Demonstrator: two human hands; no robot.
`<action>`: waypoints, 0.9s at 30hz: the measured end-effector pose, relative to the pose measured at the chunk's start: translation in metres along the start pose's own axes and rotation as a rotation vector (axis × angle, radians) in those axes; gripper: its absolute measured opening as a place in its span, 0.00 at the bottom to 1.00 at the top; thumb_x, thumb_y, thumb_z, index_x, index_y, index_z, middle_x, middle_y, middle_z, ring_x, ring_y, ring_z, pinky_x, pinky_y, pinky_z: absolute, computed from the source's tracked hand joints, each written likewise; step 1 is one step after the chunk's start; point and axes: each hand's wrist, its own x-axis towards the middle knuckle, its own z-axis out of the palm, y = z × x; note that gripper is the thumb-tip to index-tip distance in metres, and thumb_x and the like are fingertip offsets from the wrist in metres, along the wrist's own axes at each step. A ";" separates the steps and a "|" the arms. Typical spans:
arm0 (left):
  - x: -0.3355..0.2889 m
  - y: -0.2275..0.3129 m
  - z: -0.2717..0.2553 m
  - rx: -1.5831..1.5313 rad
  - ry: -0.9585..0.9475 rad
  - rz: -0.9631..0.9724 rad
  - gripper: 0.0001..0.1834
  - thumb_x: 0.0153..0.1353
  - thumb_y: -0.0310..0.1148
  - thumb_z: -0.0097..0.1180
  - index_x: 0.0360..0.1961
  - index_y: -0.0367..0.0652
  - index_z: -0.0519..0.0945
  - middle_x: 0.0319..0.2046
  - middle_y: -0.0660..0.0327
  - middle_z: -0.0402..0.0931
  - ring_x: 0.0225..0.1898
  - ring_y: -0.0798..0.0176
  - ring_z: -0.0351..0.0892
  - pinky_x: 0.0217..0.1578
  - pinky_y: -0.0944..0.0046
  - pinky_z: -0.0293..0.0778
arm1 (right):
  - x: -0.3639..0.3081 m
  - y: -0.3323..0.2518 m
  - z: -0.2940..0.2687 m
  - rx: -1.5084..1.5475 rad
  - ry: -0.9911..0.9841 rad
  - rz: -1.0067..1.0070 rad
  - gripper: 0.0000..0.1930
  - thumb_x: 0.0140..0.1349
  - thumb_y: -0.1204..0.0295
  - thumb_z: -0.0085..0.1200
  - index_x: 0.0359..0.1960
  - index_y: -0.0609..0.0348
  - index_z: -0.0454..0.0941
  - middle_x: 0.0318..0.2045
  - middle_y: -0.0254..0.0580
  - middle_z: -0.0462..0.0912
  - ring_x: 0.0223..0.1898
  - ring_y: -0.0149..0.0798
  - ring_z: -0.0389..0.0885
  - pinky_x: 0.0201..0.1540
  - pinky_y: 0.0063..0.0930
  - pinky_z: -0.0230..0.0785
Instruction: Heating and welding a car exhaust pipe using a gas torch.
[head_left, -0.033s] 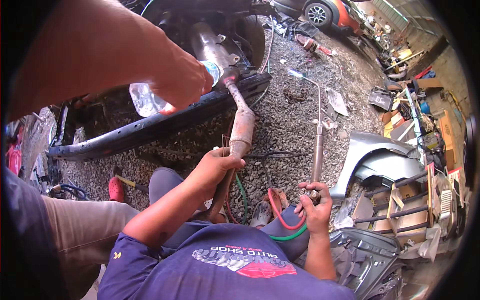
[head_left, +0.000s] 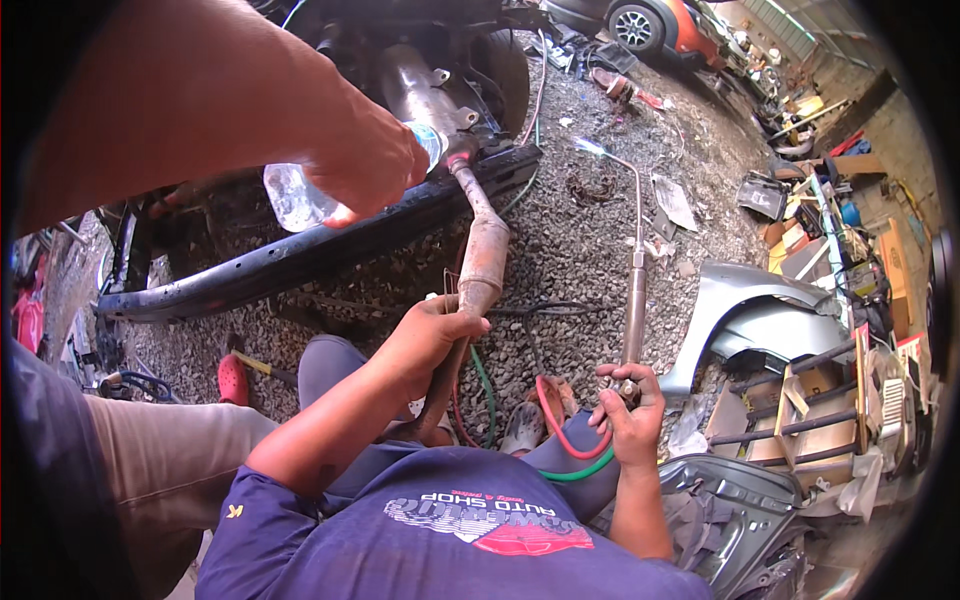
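My left hand (head_left: 437,340) is closed around the lower part of a rusty exhaust pipe (head_left: 486,250), below its wider section. The pipe runs up to a larger metal canister (head_left: 412,90), and the joint (head_left: 458,160) between them glows reddish. In my right hand (head_left: 632,398) is the valve end of a gas torch (head_left: 636,300), held upright, its bent tip burning with a small bluish-white flame (head_left: 590,147) apart from the pipe. From the left a co-worker's hand (head_left: 370,170) reaches across, gripping a clear plastic bottle (head_left: 297,198) whose blue-marked end is close to the joint.
A black metal bar (head_left: 300,258) crosses behind the pipe. Red (head_left: 553,420) and green hoses (head_left: 575,474) hang by my right hand. A silver fender (head_left: 715,310) and a door panel (head_left: 745,500) lie at right, beside piled scrap. Gravel (head_left: 560,260) covers the ground.
The co-worker's hand and the bottle have shifted very slightly to the right. My own hands, the pipe and the torch show no visible movement.
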 end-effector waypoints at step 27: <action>-0.002 -0.013 -0.007 0.171 0.076 0.027 0.19 0.68 0.33 0.68 0.57 0.39 0.81 0.35 0.66 0.79 0.29 0.72 0.78 0.33 0.72 0.77 | 0.206 0.145 -0.198 -0.317 0.180 0.276 0.55 0.62 0.86 0.69 0.89 0.52 0.51 0.49 0.57 0.89 0.25 0.40 0.88 0.24 0.38 0.83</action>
